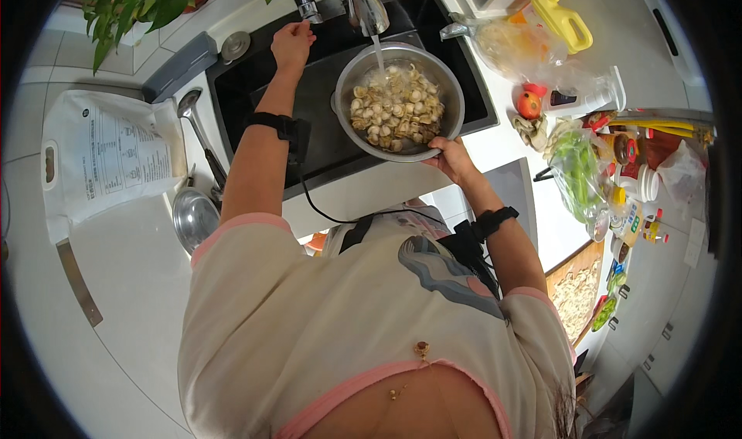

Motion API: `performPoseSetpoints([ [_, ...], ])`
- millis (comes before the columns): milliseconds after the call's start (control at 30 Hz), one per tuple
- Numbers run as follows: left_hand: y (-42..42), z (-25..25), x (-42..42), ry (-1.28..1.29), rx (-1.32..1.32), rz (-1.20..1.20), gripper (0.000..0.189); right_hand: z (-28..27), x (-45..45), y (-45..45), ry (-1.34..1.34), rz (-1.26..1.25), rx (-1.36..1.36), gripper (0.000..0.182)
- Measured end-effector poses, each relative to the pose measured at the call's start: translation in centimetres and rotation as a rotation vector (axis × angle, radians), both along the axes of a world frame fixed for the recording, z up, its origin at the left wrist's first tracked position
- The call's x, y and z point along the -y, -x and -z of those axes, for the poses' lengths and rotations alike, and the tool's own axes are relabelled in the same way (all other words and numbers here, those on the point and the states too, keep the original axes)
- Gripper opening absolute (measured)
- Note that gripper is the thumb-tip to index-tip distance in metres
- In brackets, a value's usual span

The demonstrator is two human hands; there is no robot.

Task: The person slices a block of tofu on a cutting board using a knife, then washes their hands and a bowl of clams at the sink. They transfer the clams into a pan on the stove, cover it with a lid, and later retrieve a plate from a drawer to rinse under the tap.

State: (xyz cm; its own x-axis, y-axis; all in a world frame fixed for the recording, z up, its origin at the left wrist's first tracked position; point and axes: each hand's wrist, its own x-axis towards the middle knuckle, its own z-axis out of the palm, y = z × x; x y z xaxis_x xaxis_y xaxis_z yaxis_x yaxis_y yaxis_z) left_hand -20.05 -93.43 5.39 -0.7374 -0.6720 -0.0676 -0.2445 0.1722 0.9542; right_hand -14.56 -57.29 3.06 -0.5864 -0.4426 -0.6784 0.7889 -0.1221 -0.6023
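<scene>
Water runs from the chrome faucet into a stainless steel basin in the black sink. Small shelled scallops, cream and tan, fill much of the basin and lie partly under the water. My right hand grips the basin's near right rim, thumb on top and fingers below. At the back left of the sink, my left hand has its fingers curled, close beneath a smaller chrome tap. Whether those fingertips touch the tap or hold anything cannot be made out.
Left of the sink lie a ladle, a metal bowl and a white printed bag. The right counter holds a yellow jug, a tomato, bagged green vegetables and several jars. A cable hangs from my left wrist strap.
</scene>
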Motion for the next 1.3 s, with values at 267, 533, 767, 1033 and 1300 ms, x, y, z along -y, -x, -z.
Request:
performPoseSetpoints([
  [267, 0.0, -0.5, -0.5, -0.059, -0.021, -0.005, 0.028, 0.4, -0.1, 0.2, -0.008, -0.005, -0.005, 0.048],
  [533, -1.3, -0.9, -2.5, 0.712, 0.281, 0.008, 0.029, 0.0, 0.2, 0.1, -0.008, 0.001, -0.023, 0.047],
  [767, -5.4, -1.0, -11.4, 0.642, 0.758, 1.138, 0.017, 0.0, 0.2, 0.2, -0.029, -0.019, -0.008, 0.046],
  [1033, -4.1, -0.4, -13.0, 0.728, 0.396, 0.870, 0.026, 0.2, 0.1, 0.1, -0.009, 0.024, 0.024, 0.045],
  [1300, -3.9, -0.3, -7.6, 0.509, 0.320, 0.691, 0.020, 0.1, 0.2, 0.2, -0.030, 0.008, 0.000, 0.047],
])
